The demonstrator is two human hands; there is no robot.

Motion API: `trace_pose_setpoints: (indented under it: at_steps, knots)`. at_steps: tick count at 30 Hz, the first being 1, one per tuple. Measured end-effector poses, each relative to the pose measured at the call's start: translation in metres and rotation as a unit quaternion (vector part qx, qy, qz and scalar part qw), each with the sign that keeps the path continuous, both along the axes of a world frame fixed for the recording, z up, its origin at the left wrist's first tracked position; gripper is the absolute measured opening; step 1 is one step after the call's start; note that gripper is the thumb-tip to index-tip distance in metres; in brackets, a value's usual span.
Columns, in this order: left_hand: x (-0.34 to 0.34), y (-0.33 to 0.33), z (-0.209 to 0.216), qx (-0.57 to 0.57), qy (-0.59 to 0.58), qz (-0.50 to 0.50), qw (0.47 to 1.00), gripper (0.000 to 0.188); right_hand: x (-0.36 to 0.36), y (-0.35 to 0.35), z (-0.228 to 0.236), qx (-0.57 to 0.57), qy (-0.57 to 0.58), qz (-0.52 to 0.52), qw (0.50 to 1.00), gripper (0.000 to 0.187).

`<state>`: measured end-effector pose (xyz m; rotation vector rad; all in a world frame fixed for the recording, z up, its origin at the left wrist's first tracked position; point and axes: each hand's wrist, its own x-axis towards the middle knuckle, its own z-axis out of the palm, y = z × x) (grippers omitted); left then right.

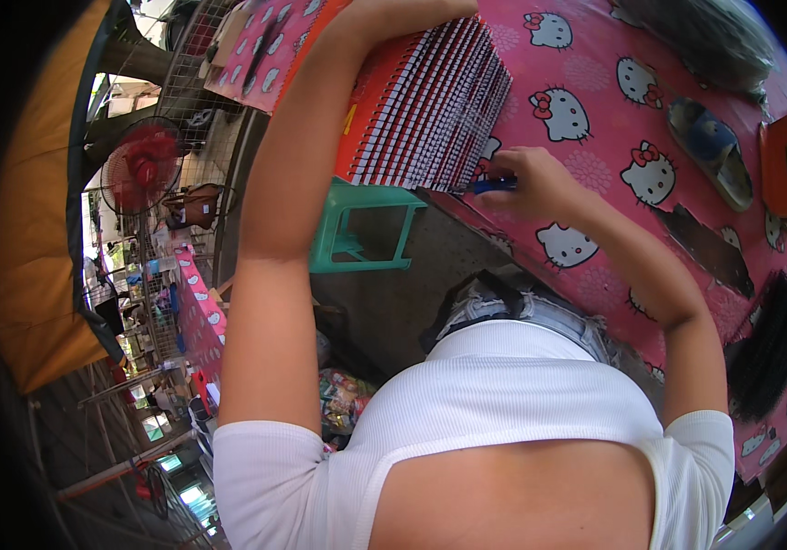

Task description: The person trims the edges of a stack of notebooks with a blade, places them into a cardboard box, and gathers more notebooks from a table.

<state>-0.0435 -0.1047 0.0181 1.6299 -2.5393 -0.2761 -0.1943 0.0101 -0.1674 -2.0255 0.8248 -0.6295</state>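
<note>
A thick stack of spiral-bound notebooks (430,110) with red-orange covers lies at the table's near-left edge, its coiled spines facing up and right. My left arm reaches across the covers. My left hand (416,11) rests at the far end of the stack, cut by the upper edge of the view, so its fingers do not show clearly. At the stack's near right corner, my right hand (533,183) is closed on a small dark blue tool (494,185). The tool's tip is close to the end of the lowest coils; its exact kind cannot be made out.
A pink patterned cover (586,170) lies over the table. Toward the right are a sandal (712,151), an orange box-like item (786,170), black bristle-like strands (769,344) and a grey plastic bag (705,41). A green stool (366,225) and a red fan (141,167) are at left.
</note>
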Motion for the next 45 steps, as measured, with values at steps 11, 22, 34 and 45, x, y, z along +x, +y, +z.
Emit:
trace_pose_setpoints:
  at_steps: [11, 22, 34, 45]
  knots:
    - [0.003, 0.004, 0.002, 0.000, 0.003, 0.002, 1.000, 0.035, -0.007, 0.010, 0.005, -0.254, 0.051, -0.045, 0.965, 0.041]
    - [0.000, 0.006, 0.004, -0.028, -0.026, 0.005, 0.999, 0.036, 0.006, -0.026, 0.014, 0.363, 0.128, 0.037, 0.922, 0.043]
    - [-0.002, 0.008, 0.003, -0.015, -0.045, 0.038, 0.998, 0.037, 0.002, 0.008, -0.003, -0.288, 0.121, -0.014, 0.950, 0.046]
    - [0.001, 0.006, 0.002, -0.004, -0.031, 0.027, 0.999, 0.037, 0.002, 0.004, 0.021, 0.052, 0.187, 0.012, 0.981, 0.039]
